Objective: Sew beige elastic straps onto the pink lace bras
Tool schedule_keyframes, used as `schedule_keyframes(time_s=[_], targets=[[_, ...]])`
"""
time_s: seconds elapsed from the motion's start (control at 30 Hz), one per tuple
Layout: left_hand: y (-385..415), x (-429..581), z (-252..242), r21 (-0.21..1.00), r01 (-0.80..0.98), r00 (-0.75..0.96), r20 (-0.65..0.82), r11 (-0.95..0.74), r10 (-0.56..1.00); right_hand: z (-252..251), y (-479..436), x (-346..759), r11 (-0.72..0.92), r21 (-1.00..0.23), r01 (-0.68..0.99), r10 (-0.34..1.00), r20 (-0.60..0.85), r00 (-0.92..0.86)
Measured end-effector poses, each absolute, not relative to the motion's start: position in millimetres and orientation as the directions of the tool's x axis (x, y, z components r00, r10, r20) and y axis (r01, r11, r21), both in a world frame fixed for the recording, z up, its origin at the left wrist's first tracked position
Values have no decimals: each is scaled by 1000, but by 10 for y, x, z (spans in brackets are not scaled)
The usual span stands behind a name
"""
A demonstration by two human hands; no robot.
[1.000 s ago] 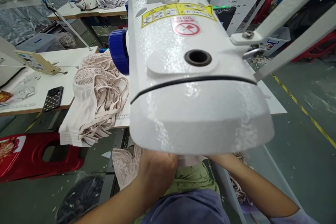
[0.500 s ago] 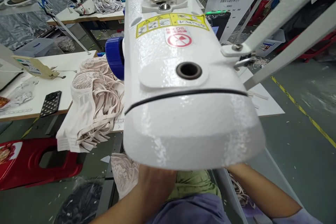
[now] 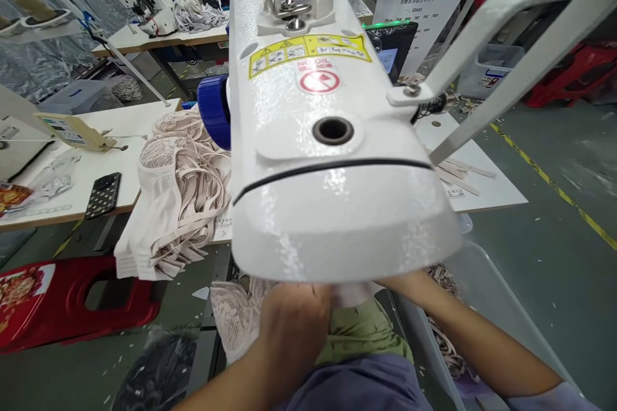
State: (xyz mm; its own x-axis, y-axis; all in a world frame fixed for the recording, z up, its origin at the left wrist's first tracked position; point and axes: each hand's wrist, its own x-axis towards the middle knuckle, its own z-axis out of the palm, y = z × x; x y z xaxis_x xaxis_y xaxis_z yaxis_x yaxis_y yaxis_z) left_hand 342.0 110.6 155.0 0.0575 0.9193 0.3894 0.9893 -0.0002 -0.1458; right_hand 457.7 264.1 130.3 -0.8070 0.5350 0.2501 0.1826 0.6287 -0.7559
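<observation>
A white sewing machine (image 3: 332,225) fills the middle of the head view, and its head covers the working area below. My left hand (image 3: 296,314) is under its front edge, back turned to me and fingers curled in. A beige lace bra (image 3: 234,314) hangs at the left of that hand, which appears closed on it. Pale fabric (image 3: 354,294) of the same colour shows just right of the hand. My right hand (image 3: 393,281) reaches in from the right; only its wrist end shows, and the fingers are hidden behind the machine head.
A pile of beige bras (image 3: 178,192) lies left of the machine. Loose straps (image 3: 463,173) are on the white table at right. A clear plastic bin (image 3: 506,308) stands beside my right forearm. A phone (image 3: 103,196) and a red stool (image 3: 120,308) are at left.
My view has shifted slightly, so more of the left hand shows. Pale fabric has come into sight between the hands under the machine head. The right forearm sits a little higher.
</observation>
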Motion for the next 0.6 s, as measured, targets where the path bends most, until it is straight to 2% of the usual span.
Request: schedule_keyframes(time_s=[0.1,0.27,0.43,0.5,0.6], targets=[[1084,3387,1518,-136,991,35,387,19,922,1231,2644,4577,619,-776,122,530,299,-794],[1125,3386,1535,-72,997,47,397,-20,917,1199,2670,4607,607,-785,127,565,313,-763],[1085,3304,1510,-16,1000,1,412,6,911,1226,2622,4596,605,-790,101,538,312,-783],[1045,3280,1476,85,996,-42,413,8,910,1183,2628,4630,580,-805,125,560,283,-779],[976,3257,1440,376,925,-204,374,53,905,1066,2687,4725,557,-802,218,627,233,-743]])
